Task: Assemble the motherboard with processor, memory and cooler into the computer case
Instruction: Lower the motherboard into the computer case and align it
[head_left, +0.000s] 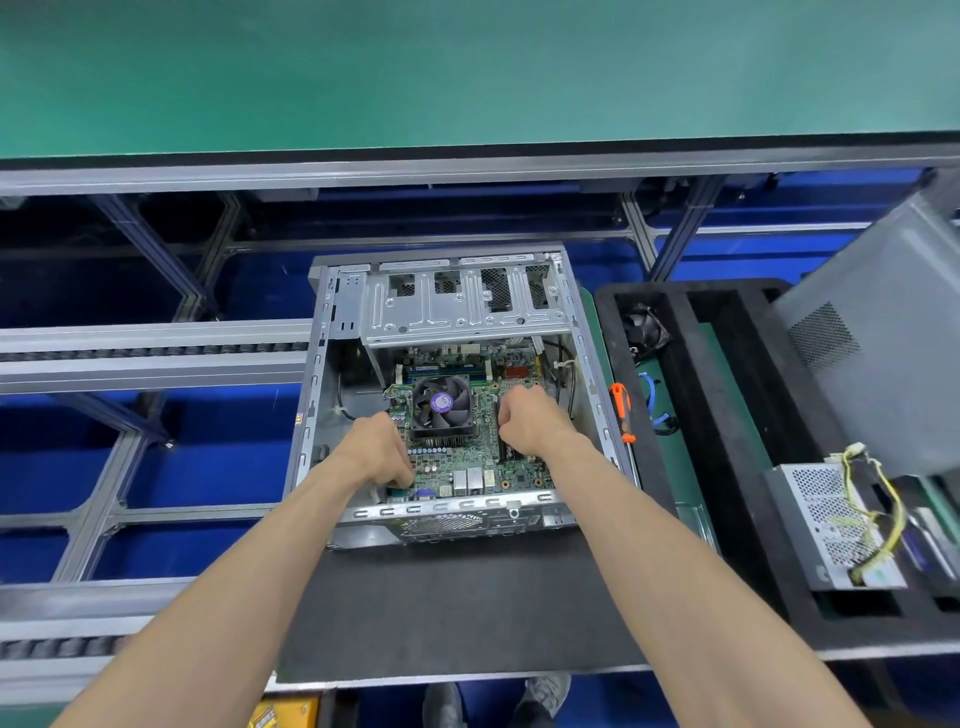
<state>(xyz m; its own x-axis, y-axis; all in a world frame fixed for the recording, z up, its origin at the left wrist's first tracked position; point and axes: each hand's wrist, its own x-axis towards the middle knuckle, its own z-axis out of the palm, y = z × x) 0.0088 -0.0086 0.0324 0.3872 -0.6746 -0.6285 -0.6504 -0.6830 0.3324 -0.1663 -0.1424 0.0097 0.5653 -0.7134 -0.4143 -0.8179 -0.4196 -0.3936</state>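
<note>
An open grey computer case (322, 332) lies on a dark mat. Inside it sits the green motherboard (467, 462), with a black fan cooler (441, 408) at its middle and memory sticks (447, 370) behind the cooler. My left hand (382, 449) grips the board's left edge near the rear ports, fingers curled down. My right hand (527, 418) grips the board's right side, fingers curled over a dark slot. Both hands are inside the case.
An orange-handled screwdriver (622, 410) lies right of the case. A black foam tray (727, 467) holds a small fan (644, 327), a blue cable (652, 400) and a power supply (831, 525) with yellow wires. A grey side panel (883, 338) leans at far right. Conveyor rails run on the left.
</note>
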